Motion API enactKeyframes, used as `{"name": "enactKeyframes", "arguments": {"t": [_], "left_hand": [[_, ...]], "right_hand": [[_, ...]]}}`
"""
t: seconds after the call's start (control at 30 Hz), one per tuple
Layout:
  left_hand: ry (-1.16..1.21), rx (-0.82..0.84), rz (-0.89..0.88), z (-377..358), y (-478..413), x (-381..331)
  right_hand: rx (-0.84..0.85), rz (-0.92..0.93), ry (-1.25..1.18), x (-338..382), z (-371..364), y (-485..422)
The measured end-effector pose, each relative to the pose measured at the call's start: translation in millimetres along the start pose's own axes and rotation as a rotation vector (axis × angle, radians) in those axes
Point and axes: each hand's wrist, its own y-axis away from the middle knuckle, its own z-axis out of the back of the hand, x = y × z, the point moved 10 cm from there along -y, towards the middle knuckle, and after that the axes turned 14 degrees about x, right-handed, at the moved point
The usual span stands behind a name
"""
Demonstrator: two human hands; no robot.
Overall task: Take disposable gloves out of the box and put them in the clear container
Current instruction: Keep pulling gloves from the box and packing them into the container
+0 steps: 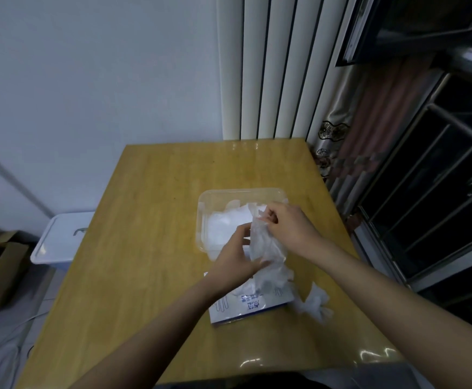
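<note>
Currently, one glove [267,248] hangs between box [246,307] and container [240,190], toward the table's [145,220] right edge. The right hand [288,223] pinches its top and the left hand [235,259] pinches lower down, apparently straightening it to lie on those inside.

Person shows as 2 arms only. L hand [235,259] and R hand [288,223] are both bare, fingers [242,230] uncovered too. L forearm [159,327] and R forearm [383,282] are bare right out to the frame edges. Dark patch [257,384] at bottom edge btw the arms, poss. clothing, too dim to tell. Nails too blurred to make out.
</note>
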Motion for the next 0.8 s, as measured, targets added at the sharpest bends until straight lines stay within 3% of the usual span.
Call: {"name": "enactKeyframes", "arguments": {"t": [0.17,0.33,0.47,0.53,0.63,0.8], "left_hand": [[-0.084,-0.164,0.039,24.4,-7.6,6.4],[-0.082,-0.219,0.061,46.7,-12.7,7.9],[-0.084,-0.236,0.055,61.1,-20.1,6.4],[-0.061,-0.253,0.066,64.7,-20.7,3.4],[0.029,-0.223,0.076,62.3,-22.2,2.7],[0.193,-0.056,0.177,47.5,-26.0,15.1]], "right_hand": [[0.056,0.052,-0.062,5.6,-5.3,-5.4],[-0.004,0.018,-0.414,-6.4,3.8,-7.6],[0.2,-0.045,-0.31,-5.2,-22.8,-8.9],[0.183,-0.019,-0.263,-6.2,-26.4,-12.9],[0.1,0.029,-0.283,-10.3,-18.0,-18.1],[0.108,0.02,-0.337,-18.4,-14.7,-21.9]]}}
